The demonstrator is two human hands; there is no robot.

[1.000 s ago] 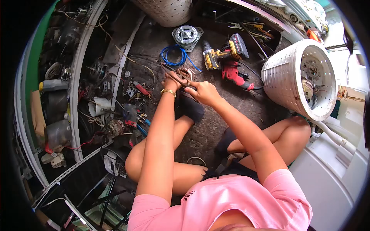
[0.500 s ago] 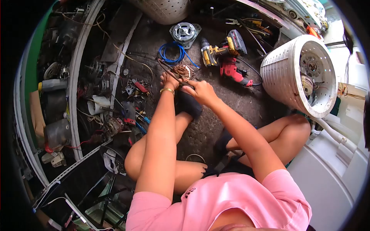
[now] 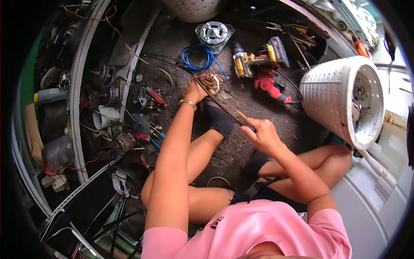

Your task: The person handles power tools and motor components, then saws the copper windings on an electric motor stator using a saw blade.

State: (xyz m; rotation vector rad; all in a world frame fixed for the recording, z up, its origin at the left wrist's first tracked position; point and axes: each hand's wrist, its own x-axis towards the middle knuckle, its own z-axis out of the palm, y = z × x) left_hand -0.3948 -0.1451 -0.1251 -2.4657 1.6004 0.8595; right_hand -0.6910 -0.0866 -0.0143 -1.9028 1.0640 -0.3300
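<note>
My left hand [image 3: 195, 91] is closed round one end of a long dark cord [image 3: 224, 105], beside a round brown part with a white rim [image 3: 210, 83] that looks like a motor winding. The cord runs slanting down to my right hand [image 3: 264, 134], whose fingers are pinched on its other end. A thin orange-brown stick-like piece [image 3: 241, 114] juts from the right fingers; what it is I cannot make out. Just beyond the winding lie a coil of blue wire [image 3: 189, 64] and a silver motor [image 3: 214, 34]. My dark-socked foot [image 3: 220, 121] rests below the winding.
A yellow cordless drill [image 3: 248, 62] and a red corded drill [image 3: 271, 86] lie on the right. Past them stands a white perforated drum [image 3: 323, 90]; another drum [image 3: 194, 8] is at the top. Scattered parts and a red-handled tool [image 3: 156, 96] lie left, beside metal rails [image 3: 80, 86].
My right hand has moved down and right, away from the left, and the dark cord now stretches between them. The left hand stays by the winding. The view has shifted slightly.
</note>
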